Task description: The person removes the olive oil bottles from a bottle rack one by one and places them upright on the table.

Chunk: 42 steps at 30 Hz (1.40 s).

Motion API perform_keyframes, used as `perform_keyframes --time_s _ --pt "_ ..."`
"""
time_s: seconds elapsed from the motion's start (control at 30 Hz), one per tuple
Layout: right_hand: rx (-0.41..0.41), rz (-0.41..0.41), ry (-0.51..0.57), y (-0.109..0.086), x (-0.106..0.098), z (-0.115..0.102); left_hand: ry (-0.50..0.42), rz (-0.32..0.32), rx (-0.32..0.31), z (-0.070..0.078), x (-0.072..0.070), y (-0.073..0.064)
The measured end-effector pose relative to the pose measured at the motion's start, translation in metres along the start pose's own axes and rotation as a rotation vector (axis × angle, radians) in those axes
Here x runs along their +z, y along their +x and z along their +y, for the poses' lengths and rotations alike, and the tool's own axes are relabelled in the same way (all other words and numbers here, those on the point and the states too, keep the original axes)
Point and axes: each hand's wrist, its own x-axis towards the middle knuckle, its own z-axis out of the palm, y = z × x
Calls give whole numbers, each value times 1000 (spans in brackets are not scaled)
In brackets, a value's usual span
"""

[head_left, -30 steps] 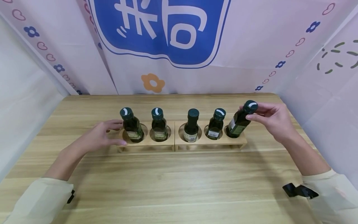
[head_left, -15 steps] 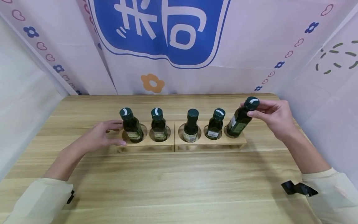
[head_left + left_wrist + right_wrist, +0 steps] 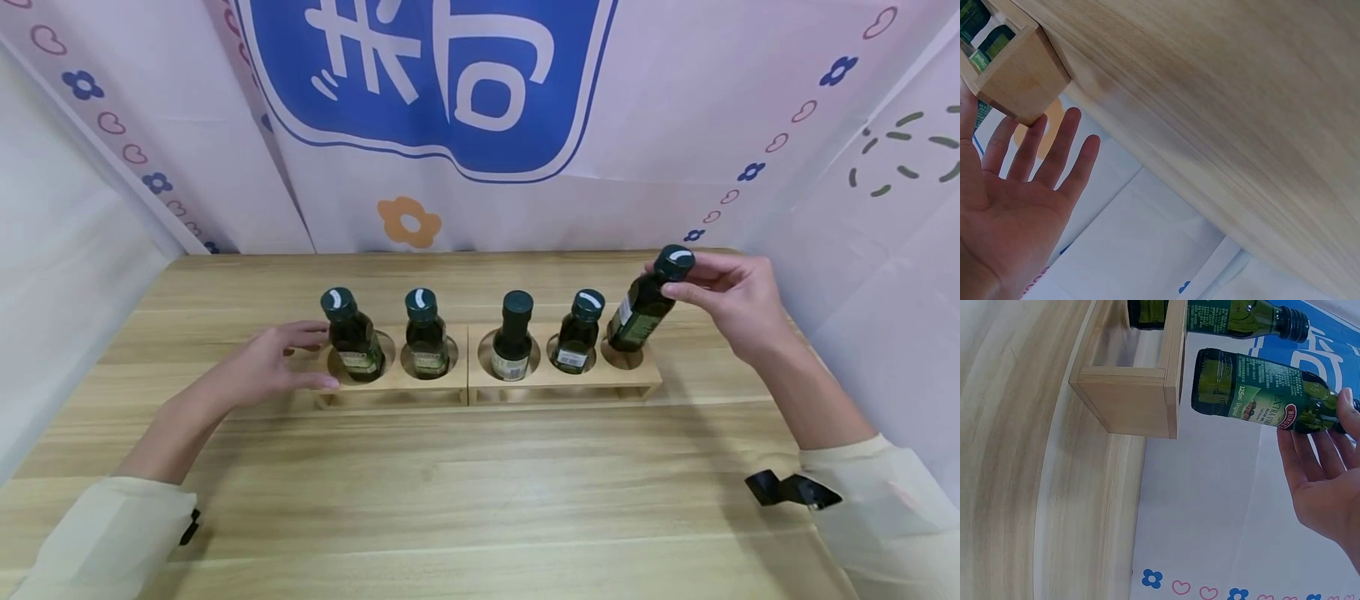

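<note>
My right hand [image 3: 742,308] pinches a dark green olive oil bottle [image 3: 637,312] by the neck, just below its cap. The bottle leans right over the rightmost hole of the wooden bottle rack [image 3: 651,368]. In the right wrist view, the olive oil bottle [image 3: 1266,394] lies fully past the rack's end panel [image 3: 1129,403], its base out of the hole. At the other end, my left hand [image 3: 273,362] rests its fingers against the rack beside the leftmost bottle [image 3: 358,346]. The left wrist view shows that hand [image 3: 1019,206] with fingers spread, fingertips at the end panel [image 3: 1025,75].
Between the end bottles stand a second bottle [image 3: 427,337], a slimmer one [image 3: 514,337] and another with a striped cap [image 3: 576,333], each in a hole. The wood-grain table [image 3: 480,492] meets a printed white backdrop [image 3: 637,212] behind the rack.
My right hand has risen with the olive oil bottle, drawing its base up out of the rightmost hole. The left hand and the other bottles have stayed put.
</note>
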Motion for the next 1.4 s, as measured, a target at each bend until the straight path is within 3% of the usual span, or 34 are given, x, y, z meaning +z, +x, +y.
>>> perform_keyframes --time_s 0.6,0.93,1.4 --pt "-28 51 66 17 -5 10 2 0 -14 1 -1 0" --pt "50 127 12 30 0 13 4 -2 -26 1 0 -1" --pt "52 121 59 46 7 31 -4 0 -20 -1 0 0"
